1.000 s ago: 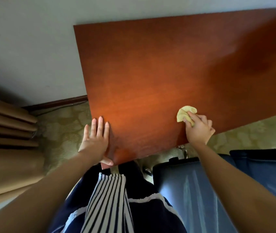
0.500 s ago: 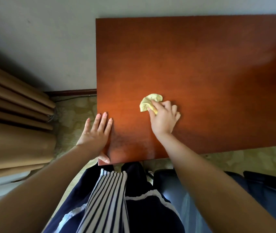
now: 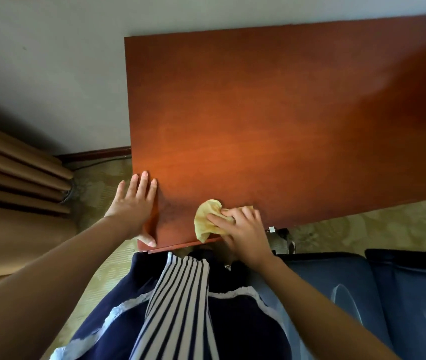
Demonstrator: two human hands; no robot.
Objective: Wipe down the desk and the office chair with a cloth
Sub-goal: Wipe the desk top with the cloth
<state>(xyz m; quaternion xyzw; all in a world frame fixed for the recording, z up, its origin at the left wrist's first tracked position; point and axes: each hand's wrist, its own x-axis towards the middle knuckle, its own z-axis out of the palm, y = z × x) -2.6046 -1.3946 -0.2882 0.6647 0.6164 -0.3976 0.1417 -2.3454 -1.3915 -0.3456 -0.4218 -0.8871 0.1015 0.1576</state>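
1. At the desk's near edge, my right hand bunches a yellow cloth under curled fingers and presses it onto the reddish wooden desk. The cloth's lower fold hangs just over the front lip.
2. My left hand lies flat, fingers straight, on the desk's near left corner. The thumb is against the front edge and the hand holds nothing; it looks like a brace.
3. The cloth sits between my two hands, close to that corner, so almost all of the top lies ahead of it and off to my right.
4. The desk's long side runs left to right and passes out of view on the right. I judge the coming strokes should follow that line, rightward and away toward the wall.
5. The right hand is the nearer one for that sweep.
6. The blue office chair stands low on my right, just beside my right forearm and apart from the desk. By my reckoning it has yet to be wiped, and there too the cloth hand is closer.
7. A tan curtain hangs at far left above patterned carpet.
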